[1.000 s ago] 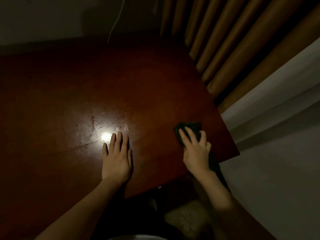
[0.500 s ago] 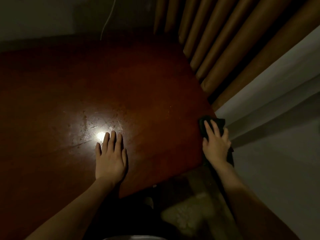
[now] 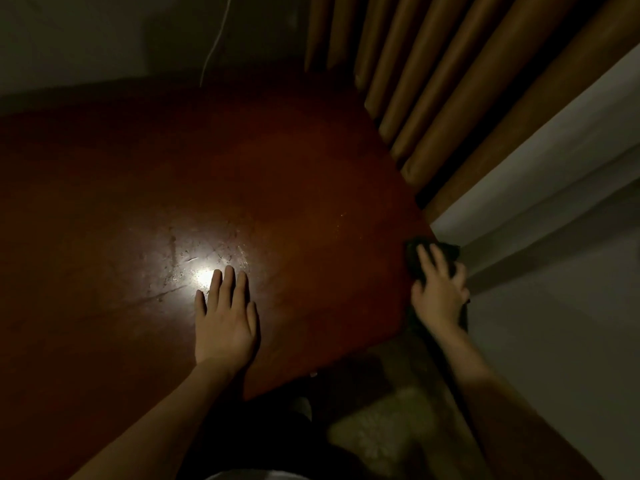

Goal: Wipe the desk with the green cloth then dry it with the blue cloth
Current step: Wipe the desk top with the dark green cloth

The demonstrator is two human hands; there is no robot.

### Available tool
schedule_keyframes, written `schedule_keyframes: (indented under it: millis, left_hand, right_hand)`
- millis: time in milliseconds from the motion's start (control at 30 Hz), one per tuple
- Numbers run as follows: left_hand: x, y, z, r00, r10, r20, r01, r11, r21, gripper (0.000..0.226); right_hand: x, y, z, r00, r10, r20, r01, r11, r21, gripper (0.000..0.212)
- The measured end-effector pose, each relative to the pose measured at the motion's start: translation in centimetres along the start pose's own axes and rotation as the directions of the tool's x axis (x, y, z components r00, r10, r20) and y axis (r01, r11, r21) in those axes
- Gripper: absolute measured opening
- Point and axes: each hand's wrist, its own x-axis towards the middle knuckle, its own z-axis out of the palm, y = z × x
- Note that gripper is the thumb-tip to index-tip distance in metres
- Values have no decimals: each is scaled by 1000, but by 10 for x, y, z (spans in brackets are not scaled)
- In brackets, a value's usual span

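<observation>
Head view: your hands on the desk [image 3: 277, 174] during a wiping pass.

Your left hand [image 3: 225, 317] lies flat, fingers straight, near the front edge. Your right hand [image 3: 440, 292] presses a dark cloth [image 3: 415, 252], colour unreadable in this light, at the right edge beside the curtain [image 3: 450, 81], fingers spread over it. It is likely soft and light and will bunch, so press through the middle.

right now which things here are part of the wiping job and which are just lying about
Part of the job:
- desk, being wiped
- dark cloth, colour unclear in this light, at the desk's right edge
- right hand, pressing on the cloth
- left hand, flat on the desk

Just there:
- curtain
- white cable on the wall
- pale rug on the floor
</observation>
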Motion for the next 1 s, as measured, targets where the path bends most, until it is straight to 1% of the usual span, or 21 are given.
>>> schedule_keyframes:
  millis: [33,67,133,167,233,267,333,400,433,467,500,600,700,767,800,867,933,1000]
  left_hand:
    - [1,-1,0,1000,-1,1,1,1000,3,59]
    - [1,-1,0,1000,-3,3,3,1000,9,59]
    - [1,-1,1,1000,-8,8,8,1000,17,59]
    - [1,-1,1,1000,-9,11,8,1000,16,58]
    - [1,-1,0,1000,-9,20,9,1000,13,58]
    - [1,-1,0,1000,-10,23,10,1000,11,58]
    - [0,-1,-1,1000,-9,30,9,1000,-3,57]
    - [0,-1,-2,999,-13,31,14,1000,-24,56]
    - [1,-1,-3,1000,-13,26,14,999,-29,56]
    - [2,-2,-5,1000,-8,19,8,999,-31,55]
    - [4,-2,-7,1000,2,10,-2,999,-33,54]
    - [14,-4,-15,1000,18,-18,-19,998,-55,51]
    - [26,-8,-23,999,12,-43,-16,995,-101,46]
    - [35,-12,-26,998,25,-57,-33,989,-144,44]
    - [40,-13,-26,998,36,-60,-46,984,-171,44]
    - [53,-14,-28,996,59,-68,-72,975,-212,44]
    - [68,-13,-29,993,93,-75,-107,970,-218,43]
    - [83,-11,-28,990,122,-73,-135,970,-203,39]
  right_hand:
    - [6,-3,-3,996,82,-16,-82,996,32,66]
    - [8,-9,-4,990,135,-30,-134,990,50,66]
    - [1,-28,-2,987,155,-38,-152,987,58,67]
    - [-8,-40,2,993,115,-33,-114,992,45,68]
    - [-36,-70,13,999,-51,5,51,999,-3,71]
    - [-51,-86,18,988,-149,34,150,989,-14,71]
    - [-70,-108,28,947,-318,46,319,948,-10,71]
    - [-74,-111,31,922,-385,50,386,922,-12,71]
    - [-68,-108,31,916,-398,54,401,915,-42,71]
    - [-57,-102,29,919,-392,50,395,916,-73,71]
    - [-43,-97,25,933,-353,72,359,929,-96,70]
    - [18,-87,9,993,-113,23,114,990,-86,66]
    - [69,-84,0,998,69,-8,-69,998,-11,61]
    - [77,-87,0,992,120,-29,-120,993,5,61]
    - [73,-89,1,992,115,-47,-116,993,-2,62]
    - [49,-97,6,998,18,-57,-21,999,-46,64]
    - [9,-110,17,993,-115,-15,113,989,-97,67]
    - [-28,-123,28,961,-278,1,277,956,-97,73]
